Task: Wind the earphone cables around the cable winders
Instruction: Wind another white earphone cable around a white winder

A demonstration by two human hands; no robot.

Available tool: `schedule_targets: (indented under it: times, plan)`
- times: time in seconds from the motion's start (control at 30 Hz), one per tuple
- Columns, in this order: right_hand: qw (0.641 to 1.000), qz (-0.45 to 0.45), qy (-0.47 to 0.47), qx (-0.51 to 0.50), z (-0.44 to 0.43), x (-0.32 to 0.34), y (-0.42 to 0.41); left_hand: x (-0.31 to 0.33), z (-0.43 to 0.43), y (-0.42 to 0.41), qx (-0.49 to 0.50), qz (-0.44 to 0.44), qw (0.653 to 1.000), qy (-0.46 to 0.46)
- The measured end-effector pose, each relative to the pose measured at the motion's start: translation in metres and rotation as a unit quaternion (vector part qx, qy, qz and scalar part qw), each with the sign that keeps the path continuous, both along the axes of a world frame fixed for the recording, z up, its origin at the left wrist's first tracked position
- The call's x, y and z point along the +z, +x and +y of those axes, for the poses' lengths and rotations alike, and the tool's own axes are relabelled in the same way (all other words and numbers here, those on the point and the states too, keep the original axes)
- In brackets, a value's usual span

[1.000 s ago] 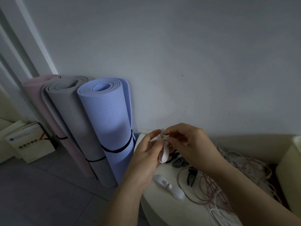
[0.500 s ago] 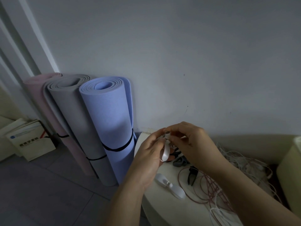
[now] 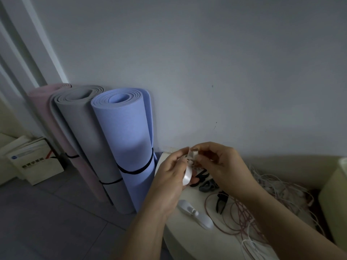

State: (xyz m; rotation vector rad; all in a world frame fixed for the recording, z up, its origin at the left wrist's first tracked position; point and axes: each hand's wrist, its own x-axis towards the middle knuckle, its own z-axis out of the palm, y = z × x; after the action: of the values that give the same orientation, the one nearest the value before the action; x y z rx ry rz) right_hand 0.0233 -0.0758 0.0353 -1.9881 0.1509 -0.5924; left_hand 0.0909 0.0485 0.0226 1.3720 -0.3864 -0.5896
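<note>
My left hand (image 3: 170, 177) grips a white cable winder (image 3: 187, 174), held upright above the table's left end. My right hand (image 3: 221, 163) pinches the winder's top end, fingers curled around a small white piece there. A second white winder (image 3: 195, 215) lies flat on the table below my hands. Dark winders (image 3: 207, 185) lie just behind it. Tangled pink cable (image 3: 238, 218) and white earphone cables (image 3: 277, 186) are heaped to the right. Whether any cable is on the held winder is hidden by my fingers.
The pale round table (image 3: 187, 246) stands against a grey wall. Rolled mats, blue (image 3: 127, 147), grey (image 3: 90, 139) and pink (image 3: 48, 113), lean on the wall to the left. A box of books (image 3: 32, 160) sits on the floor. A cream container (image 3: 336, 199) stands at right.
Both hands stay together at the held winder. The fingers have shifted slightly at its top end, and the winder hangs a little straighter. Nothing on the table has moved.
</note>
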Motion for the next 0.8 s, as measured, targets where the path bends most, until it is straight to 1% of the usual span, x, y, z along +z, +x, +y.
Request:
schedule_targets:
  times: [0.03,0.1,0.23,0.3,0.4,0.5,0.73,0.8]
  plan:
    - [1.000,0.002,0.009,-0.001,-0.0002,-0.0002,0.0001,0.0001,0.0000,0.0000,0.000,-0.002,1.000,0.000]
    - [1.000,-0.001,-0.014,-0.005,0.0011,-0.0005,0.0012,0.0004,-0.0001,-0.0002,0.006,-0.003,1.000,0.001]
    - [0.989,-0.043,-0.140,-0.004,0.0026,-0.0037,0.0030,-0.0011,0.0011,0.0010,0.007,-0.001,1.000,0.004]
    - [0.984,-0.063,-0.169,-0.001,0.0030,-0.0059,0.0037,-0.0004,0.0028,0.0007,0.007,-0.007,1.000,0.007]
    - [0.979,-0.092,-0.182,-0.023,0.0047,-0.0054,0.0048,-0.0005,0.0030,-0.0004,0.004,-0.030,0.999,0.012]
    - [0.977,-0.099,-0.182,-0.047,0.0053,-0.0029,0.0053,0.0017,0.0033,-0.0011,-0.001,-0.031,0.999,0.007]
    - [0.972,-0.125,-0.198,-0.008,0.0081,-0.0022,0.0073,-0.0013,0.0038,-0.0040,0.025,-0.070,0.997,-0.015]
    - [0.973,-0.129,-0.193,-0.004,0.0066,-0.0019,0.0078,-0.0029,0.0037,-0.0039,0.023,-0.064,0.997,-0.022]
